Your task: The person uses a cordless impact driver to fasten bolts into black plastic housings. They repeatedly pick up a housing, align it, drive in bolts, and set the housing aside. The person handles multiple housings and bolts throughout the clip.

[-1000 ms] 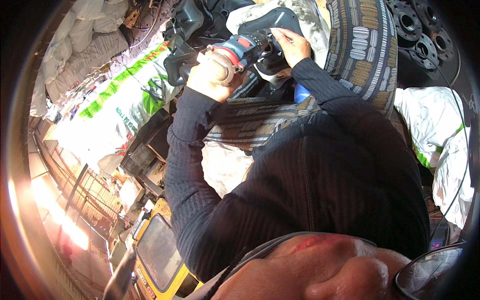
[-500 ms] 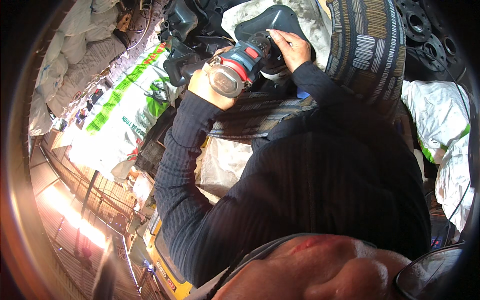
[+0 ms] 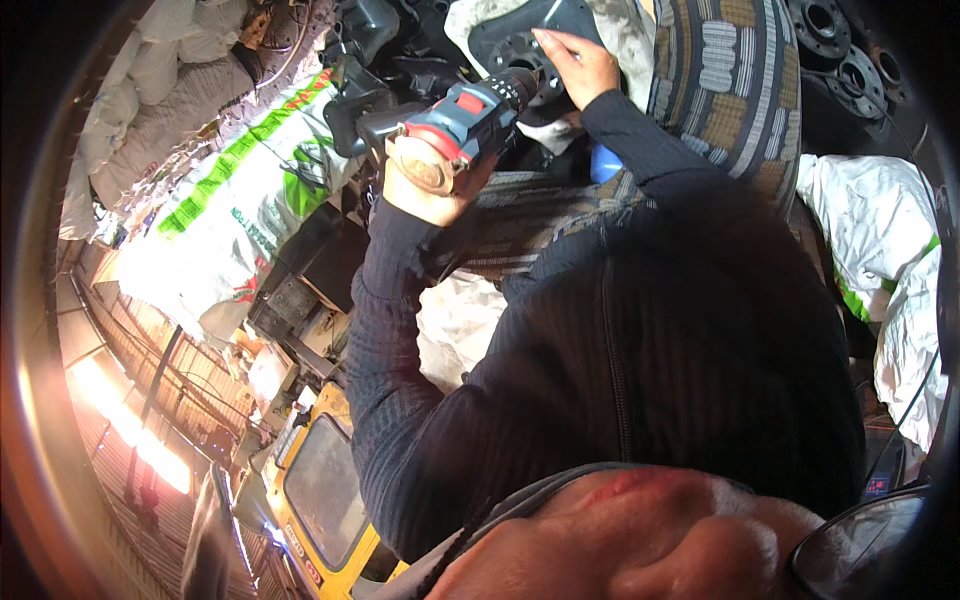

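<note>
My left hand [image 3: 428, 196] grips a cordless drill [image 3: 470, 118] with a grey and red body. Its black chuck points up and right, close to a dark grey part [image 3: 500, 32] with a round holed flange. My right hand [image 3: 588, 72] is at the right side of this part, thumb and forefinger pinched together near its edge. Whatever they pinch, if anything, is too small to make out. The part lies in front of me, over whitish cloth or sacking [image 3: 630, 40]. The drill's tip is partly lost against the dark part.
More dark moulded parts [image 3: 365, 30] are heaped at the far left. Black round flanges [image 3: 858, 80] lie at the far right. White sacks [image 3: 240, 210] stand at left, others [image 3: 868, 230] at right. My knee in patterned trousers [image 3: 725, 90] is beside the work; a yellow machine [image 3: 325, 490] stands lower left.
The drill has drawn back from the dark part, its chuck now swung to the right. The part's holed flange now shows. My right hand keeps its pinch beside it.
</note>
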Motion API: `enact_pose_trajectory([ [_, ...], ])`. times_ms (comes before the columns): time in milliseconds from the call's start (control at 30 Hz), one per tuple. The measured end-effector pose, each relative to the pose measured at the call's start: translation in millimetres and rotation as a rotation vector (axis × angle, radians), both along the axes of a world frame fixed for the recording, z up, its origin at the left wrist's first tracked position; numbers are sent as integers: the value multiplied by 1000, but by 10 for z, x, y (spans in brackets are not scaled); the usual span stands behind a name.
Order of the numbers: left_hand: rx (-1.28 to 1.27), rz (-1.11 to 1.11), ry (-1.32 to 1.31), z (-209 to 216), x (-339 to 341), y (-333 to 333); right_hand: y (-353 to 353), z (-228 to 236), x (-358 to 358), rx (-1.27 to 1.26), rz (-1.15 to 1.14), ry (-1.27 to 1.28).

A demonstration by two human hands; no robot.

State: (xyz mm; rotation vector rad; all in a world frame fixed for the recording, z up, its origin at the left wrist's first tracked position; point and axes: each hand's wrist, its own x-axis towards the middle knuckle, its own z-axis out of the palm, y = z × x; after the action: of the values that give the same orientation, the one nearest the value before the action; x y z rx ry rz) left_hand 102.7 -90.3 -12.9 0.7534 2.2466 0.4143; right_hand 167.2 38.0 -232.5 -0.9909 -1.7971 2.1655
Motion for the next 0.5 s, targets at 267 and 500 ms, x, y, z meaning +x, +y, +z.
enact_pose_trajectory([
  [267,-96,-100,239,1,461,-176,-41,91,175,95,57,-83],
  [500,80,-68,297,-12,447,-90,-60,89,159,157,7,-33],
])
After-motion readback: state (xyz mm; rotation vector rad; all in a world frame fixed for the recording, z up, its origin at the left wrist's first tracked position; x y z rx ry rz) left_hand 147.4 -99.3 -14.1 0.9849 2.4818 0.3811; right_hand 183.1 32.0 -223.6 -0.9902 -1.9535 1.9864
